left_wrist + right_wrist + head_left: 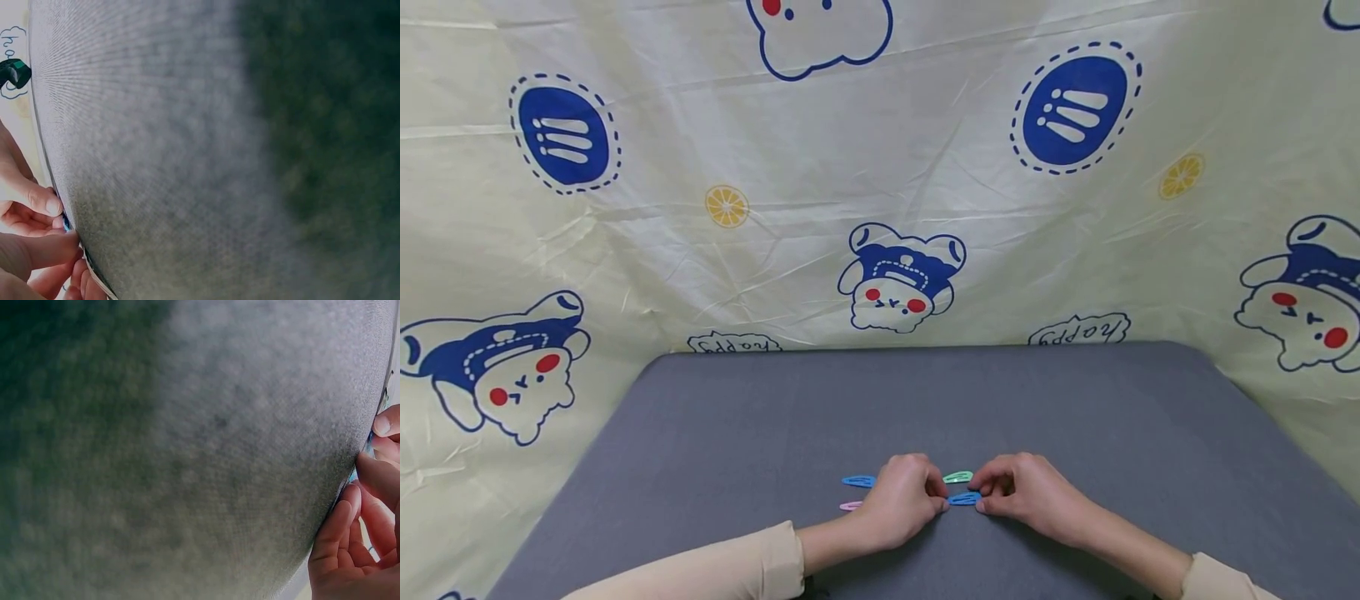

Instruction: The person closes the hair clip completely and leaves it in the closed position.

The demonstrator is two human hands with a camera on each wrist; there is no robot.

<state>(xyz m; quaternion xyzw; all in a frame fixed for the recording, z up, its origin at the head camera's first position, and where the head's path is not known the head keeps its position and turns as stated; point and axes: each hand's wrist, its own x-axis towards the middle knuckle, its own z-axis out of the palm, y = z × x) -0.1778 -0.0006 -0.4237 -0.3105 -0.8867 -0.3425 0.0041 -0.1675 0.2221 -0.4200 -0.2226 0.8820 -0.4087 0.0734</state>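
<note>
Both hands meet over a small blue snap hair clip (964, 498) lying flat at the front middle of the table. My left hand (897, 502) pinches at its left end with thumb and forefinger, while my right hand (1037, 500) has thumb and fingertips at its right end. Just behind it lies a green hair clip (958, 477). Left of the left hand are a second blue hair clip (858, 481) and a pink hair clip (851, 506), the pink one partly hidden by that hand. In both wrist views the fingertips cover most of the held clip.
A grey cloth-covered table (760, 417) extends around and behind the hands. Beyond its back edge hangs a pale curtain (805, 150) printed with cartoon bears. Light sleeves (722, 562) cover the forearms.
</note>
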